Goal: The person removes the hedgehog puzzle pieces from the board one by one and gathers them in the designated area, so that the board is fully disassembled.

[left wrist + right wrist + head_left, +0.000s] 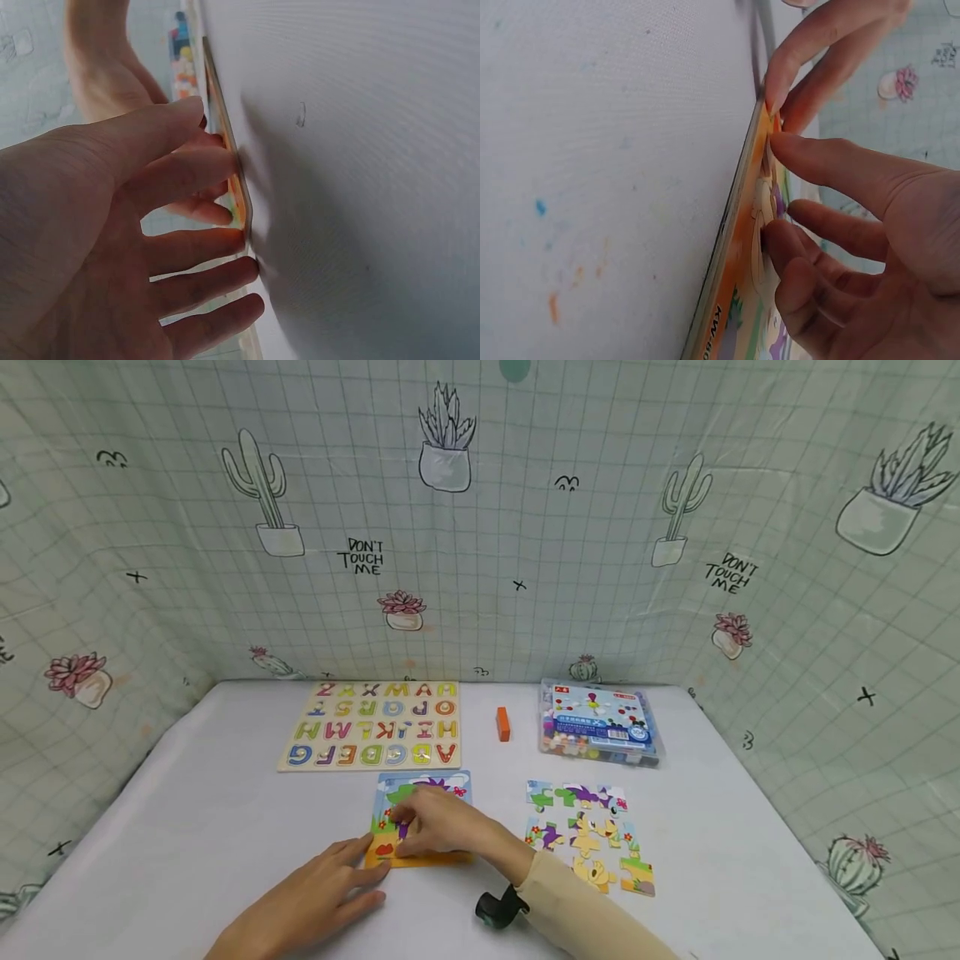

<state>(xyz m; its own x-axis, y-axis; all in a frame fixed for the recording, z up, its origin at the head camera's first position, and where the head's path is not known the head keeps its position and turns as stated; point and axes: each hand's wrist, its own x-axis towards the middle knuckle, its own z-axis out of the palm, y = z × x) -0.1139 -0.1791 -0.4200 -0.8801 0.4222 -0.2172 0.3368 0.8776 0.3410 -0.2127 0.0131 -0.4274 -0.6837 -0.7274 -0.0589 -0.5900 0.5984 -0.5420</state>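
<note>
A jigsaw puzzle board [378,857] with an orange lower border lies in front of me. My left hand [324,893] rests at its lower left corner, fingers extended and fingertips touching the edge; the left wrist view shows these fingers [199,251] spread. Over the board's left part, my right hand [442,822] has thumb and index finger at either side of a puzzle piece [402,830] with purple on it, apparently pinching it low against the board. In the right wrist view the thumb [817,157] and curled fingers touch the picture surface. The right hand covers the board's middle.
Loose puzzle pieces [585,843] lie spread to the right. Behind the board are a wooden alphabet board [375,762], an orange block [503,724] and a clear box of colourful parts [600,727]. A black object [497,910] sits by the right wrist.
</note>
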